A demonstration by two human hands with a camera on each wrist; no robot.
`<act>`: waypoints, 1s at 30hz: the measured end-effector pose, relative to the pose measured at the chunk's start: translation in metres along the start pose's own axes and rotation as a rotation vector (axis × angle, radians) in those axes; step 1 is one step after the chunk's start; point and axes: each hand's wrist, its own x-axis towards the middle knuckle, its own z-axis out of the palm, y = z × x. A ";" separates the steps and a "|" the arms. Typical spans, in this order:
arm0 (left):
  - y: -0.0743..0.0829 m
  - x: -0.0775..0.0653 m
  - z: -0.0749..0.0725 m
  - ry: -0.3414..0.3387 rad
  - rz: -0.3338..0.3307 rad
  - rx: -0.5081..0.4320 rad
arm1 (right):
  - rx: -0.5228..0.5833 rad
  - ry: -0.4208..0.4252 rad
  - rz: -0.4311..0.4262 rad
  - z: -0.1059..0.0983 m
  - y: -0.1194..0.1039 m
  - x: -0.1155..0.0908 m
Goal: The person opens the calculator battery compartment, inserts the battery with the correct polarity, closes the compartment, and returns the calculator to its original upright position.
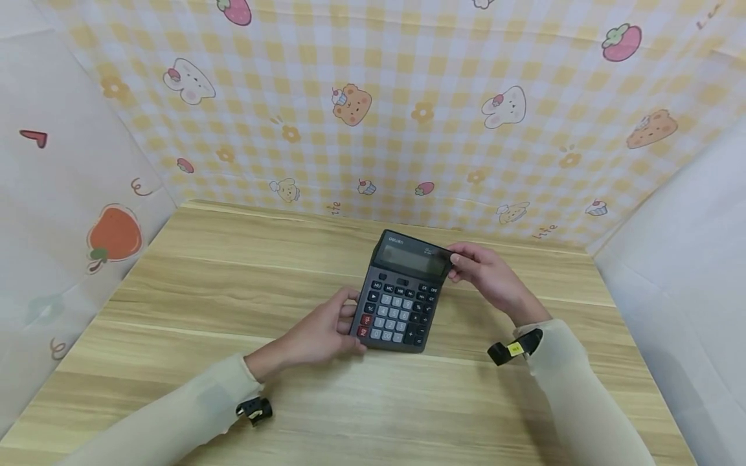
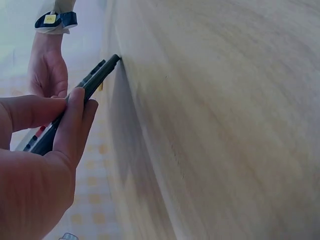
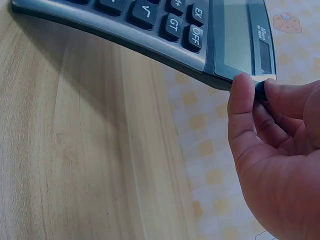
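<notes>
Both hands hold a dark grey calculator (image 1: 402, 291), its keys and blank display facing up toward the head camera. My left hand (image 1: 323, 327) grips the lower left edge, thumb at the near corner and fingers behind; the left wrist view shows that hand (image 2: 45, 130) pinching the calculator's edge (image 2: 92, 82). My right hand (image 1: 489, 275) pinches the top right corner beside the display. In the right wrist view, thumb and index finger of the right hand (image 3: 280, 130) meet at the corner of the calculator (image 3: 185, 45), which is tilted and casts a shadow on the table below.
The wood-grain table (image 1: 175, 310) spreads around the hands. Behind it hangs a yellow checked cloth (image 1: 384, 149) with cartoon prints, and white cloth walls (image 1: 688, 259) stand on both sides. Black straps with small devices (image 1: 515, 348) are on both sleeved wrists.
</notes>
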 end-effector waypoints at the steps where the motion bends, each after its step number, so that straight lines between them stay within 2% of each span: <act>1: 0.001 0.000 -0.001 0.007 0.001 0.003 | 0.002 0.005 -0.003 0.001 -0.001 0.000; 8: 0.006 -0.003 -0.006 0.008 0.019 0.026 | -0.054 0.067 -0.017 0.003 -0.003 -0.003; 13: 0.008 -0.005 -0.011 0.011 0.034 0.018 | -0.090 0.067 -0.051 0.005 -0.004 -0.005; 19: 0.012 -0.007 -0.013 0.009 0.082 0.032 | -0.029 0.040 -0.085 0.003 -0.006 -0.008; 26: 0.016 -0.011 -0.016 0.016 0.099 0.104 | 0.040 0.034 -0.062 0.003 -0.009 -0.012; 30: 0.019 -0.013 -0.018 0.010 0.108 0.138 | 0.121 0.027 -0.073 0.004 -0.011 -0.014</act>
